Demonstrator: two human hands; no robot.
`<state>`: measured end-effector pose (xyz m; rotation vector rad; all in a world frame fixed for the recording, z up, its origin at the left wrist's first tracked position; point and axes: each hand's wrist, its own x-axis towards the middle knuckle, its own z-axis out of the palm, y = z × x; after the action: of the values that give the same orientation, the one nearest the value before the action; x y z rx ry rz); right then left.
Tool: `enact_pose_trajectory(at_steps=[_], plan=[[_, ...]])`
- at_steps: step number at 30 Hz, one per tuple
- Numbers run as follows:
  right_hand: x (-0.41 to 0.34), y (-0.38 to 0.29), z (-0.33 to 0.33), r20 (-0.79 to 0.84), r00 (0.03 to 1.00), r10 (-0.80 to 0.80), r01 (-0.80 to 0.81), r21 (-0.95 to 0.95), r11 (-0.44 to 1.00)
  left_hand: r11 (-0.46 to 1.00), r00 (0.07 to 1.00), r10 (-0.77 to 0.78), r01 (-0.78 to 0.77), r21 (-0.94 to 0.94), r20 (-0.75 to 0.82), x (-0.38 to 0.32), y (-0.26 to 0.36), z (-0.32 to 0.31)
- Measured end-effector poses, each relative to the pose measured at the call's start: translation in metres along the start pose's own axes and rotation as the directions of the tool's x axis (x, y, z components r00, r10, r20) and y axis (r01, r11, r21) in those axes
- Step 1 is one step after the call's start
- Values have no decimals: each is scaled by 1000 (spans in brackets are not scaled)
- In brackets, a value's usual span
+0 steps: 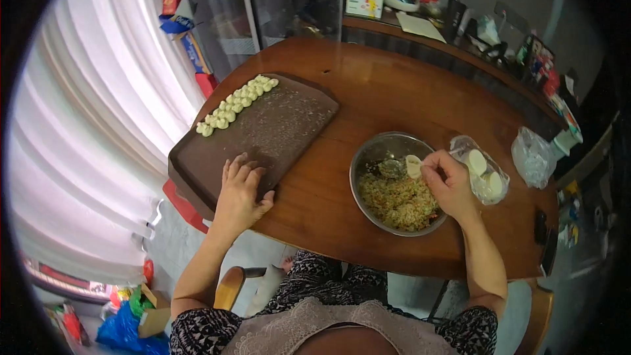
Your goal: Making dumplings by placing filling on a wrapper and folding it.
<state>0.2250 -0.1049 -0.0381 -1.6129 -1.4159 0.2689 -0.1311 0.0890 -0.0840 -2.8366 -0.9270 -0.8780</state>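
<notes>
My left hand (241, 192) rests over the near edge of a brown tray (291, 133), fingers spread and holding nothing. Rows of small pale-green dumplings (231, 108) line the tray's far-left side; light flour dusts its surface. A metal bowl (362, 197) of chopped filling (399, 202) stands right of the tray. Above its right rim, my right hand (448, 182) pinches a small pale piece, apparently a dumpling wrapper (413, 166). A spoon (391, 168) lies in the bowl, its head partly in the filling. Pale round wrappers (476, 161) lie in a clear plastic bag beside my right hand.
A crumpled clear plastic bag (535, 158) sits on the wooden table (394, 84) at the right, with a dark object (541, 227) near the right edge. Behind stands a cluttered shelf (443, 44). A white curtain (98, 108) hangs at the left; a wooden chair (230, 288) is below.
</notes>
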Motion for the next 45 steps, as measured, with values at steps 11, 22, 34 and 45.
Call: enact_pose_trajectory(at_steps=[11,22,34,45], plan=[[1,2,-2,90,993,-71,76,-50,996,995,995,95,-96,-42,-16,6,6,7],[-5,13,-1,-77,992,-97,101,45,994,518,978,-154,202,-831,141,127,135,17],[0,11,-2,-141,960,-243,229,-110,967,-220,865,73,500,-838,497,145,179,64],[-1,15,1,-62,945,-320,308,-158,938,27,930,3,367,-930,368,128,181,62]])
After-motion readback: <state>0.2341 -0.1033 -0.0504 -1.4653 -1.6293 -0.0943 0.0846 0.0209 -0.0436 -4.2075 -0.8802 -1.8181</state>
